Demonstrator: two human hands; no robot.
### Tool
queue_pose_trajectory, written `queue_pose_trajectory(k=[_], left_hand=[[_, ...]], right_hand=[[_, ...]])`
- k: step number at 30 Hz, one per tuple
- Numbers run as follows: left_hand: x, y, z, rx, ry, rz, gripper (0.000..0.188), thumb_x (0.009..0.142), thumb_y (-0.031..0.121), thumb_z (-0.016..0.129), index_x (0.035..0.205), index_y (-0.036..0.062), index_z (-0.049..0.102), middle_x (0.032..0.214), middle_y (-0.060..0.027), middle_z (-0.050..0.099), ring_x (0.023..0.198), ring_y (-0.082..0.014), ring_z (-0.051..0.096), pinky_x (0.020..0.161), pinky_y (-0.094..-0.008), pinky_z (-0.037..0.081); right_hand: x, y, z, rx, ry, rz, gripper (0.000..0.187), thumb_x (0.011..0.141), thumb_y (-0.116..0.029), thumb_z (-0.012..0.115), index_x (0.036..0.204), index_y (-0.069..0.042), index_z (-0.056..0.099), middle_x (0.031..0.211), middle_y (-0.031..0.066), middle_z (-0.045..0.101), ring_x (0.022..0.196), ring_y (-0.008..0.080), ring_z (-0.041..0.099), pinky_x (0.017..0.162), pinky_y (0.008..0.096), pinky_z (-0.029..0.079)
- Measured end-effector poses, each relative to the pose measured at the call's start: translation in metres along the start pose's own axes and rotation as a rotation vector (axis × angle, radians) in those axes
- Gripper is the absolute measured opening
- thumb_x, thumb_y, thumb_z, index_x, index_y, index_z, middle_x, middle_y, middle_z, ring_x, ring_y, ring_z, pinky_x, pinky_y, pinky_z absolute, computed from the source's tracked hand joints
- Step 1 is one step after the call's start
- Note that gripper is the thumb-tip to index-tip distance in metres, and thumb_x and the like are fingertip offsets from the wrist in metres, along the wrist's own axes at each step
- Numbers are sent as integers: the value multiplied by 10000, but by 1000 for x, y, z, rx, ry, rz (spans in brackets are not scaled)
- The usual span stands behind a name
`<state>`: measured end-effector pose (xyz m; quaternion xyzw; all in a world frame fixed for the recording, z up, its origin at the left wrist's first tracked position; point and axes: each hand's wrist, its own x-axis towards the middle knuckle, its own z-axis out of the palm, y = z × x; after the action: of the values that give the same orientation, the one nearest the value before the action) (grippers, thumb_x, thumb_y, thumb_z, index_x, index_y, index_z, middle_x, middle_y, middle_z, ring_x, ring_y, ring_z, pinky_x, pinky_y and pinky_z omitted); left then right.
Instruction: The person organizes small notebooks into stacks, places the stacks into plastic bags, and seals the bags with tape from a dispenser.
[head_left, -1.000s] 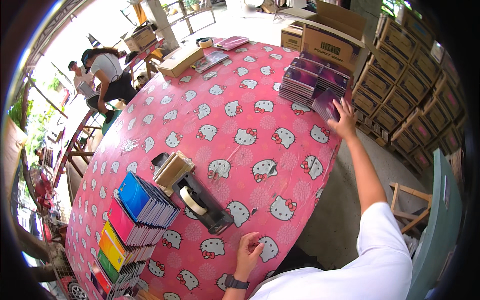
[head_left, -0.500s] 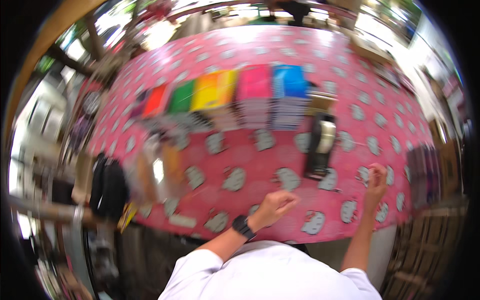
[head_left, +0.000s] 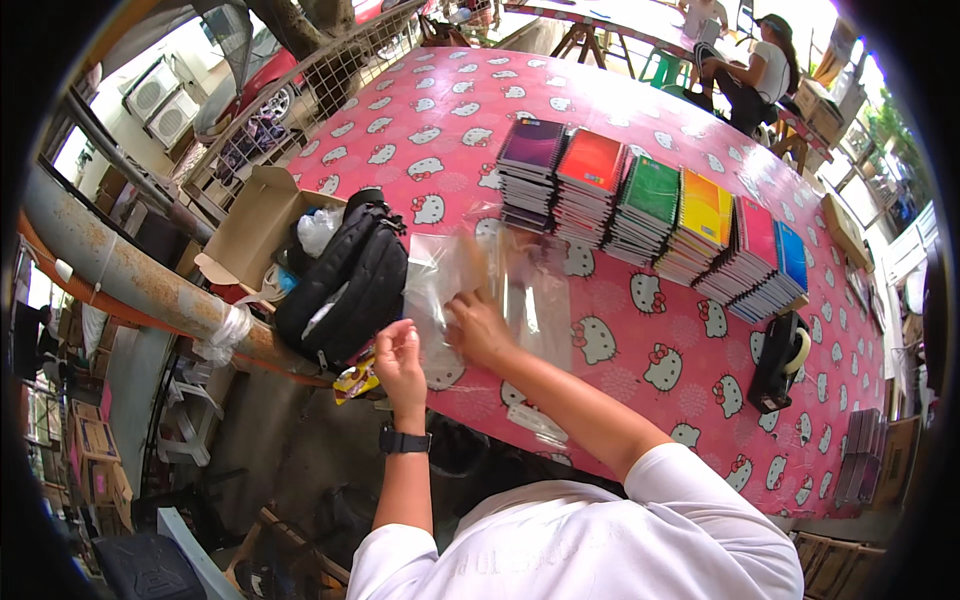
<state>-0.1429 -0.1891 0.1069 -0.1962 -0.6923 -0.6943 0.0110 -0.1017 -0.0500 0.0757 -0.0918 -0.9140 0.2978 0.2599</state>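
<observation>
My right hand (head_left: 482, 330) reaches across to a pile of clear plastic bags (head_left: 545, 310) on the pink table. Its fingers appear closed on a bag; part of the plastic above them is smeared by motion. My left hand (head_left: 400, 358), with a black watch on the wrist, is raised by the table's near edge. The left fingers are curled in together, and nothing shows in them. Beside it lie a black backpack (head_left: 350, 285) and a small yellow packet (head_left: 357, 380).
Stacks of spiral notebooks (head_left: 650, 195) in several colours run across the table. A black tape dispenser (head_left: 775, 370) stands right of them. An open cardboard box (head_left: 250, 215) sits behind the backpack. A rusty pipe (head_left: 130, 265) runs along the left. A person (head_left: 760, 75) sits far off.
The view has swung to the left. My right hand has moved from the table's right side onto the plastic bags. My left hand is now raised near the backpack.
</observation>
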Motion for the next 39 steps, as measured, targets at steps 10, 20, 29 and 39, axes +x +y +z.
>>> queue_pose_trajectory(k=[10, 20, 29, 39], left_hand=[[-8, -27, 33, 170, -185, 82, 309, 809, 74, 631, 1111, 44, 570, 1040, -81, 571, 938, -159, 536, 755, -278, 457], [17, -54, 125, 341, -195, 270, 695, 782, 186, 706, 1369, 33, 367, 1367, -189, 405, 1267, -289, 385, 1042, -396, 306], [-14, -6, 148, 45, -642, 112, 115, 811, 100, 677, 809, -15, 671, 656, -40, 624, 547, -99, 551, 511, -272, 442], [-42, 81, 175, -295, -1294, -266, 346, 763, 311, 756, 736, 0, 608, 658, -24, 593, 562, -99, 544, 529, -235, 449]], right_hand=[[24, 88, -44, -141, 269, 334, 128, 776, -204, 679, 768, -80, 708, 813, 99, 667, 894, 260, 613, 826, 413, 433], [-25, 44, -97, -156, -120, 343, 362, 767, -143, 666, 1121, -98, 607, 1224, 156, 549, 1101, 333, 500, 880, 404, 441], [-93, 47, -126, 20, 482, 375, 658, 685, -133, 750, 1274, -100, 460, 1241, 175, 488, 1132, 390, 457, 964, 424, 368], [-239, 95, -291, 798, 317, 659, 148, 802, -49, 627, 939, -9, 667, 822, 48, 659, 699, 120, 608, 648, 278, 500]])
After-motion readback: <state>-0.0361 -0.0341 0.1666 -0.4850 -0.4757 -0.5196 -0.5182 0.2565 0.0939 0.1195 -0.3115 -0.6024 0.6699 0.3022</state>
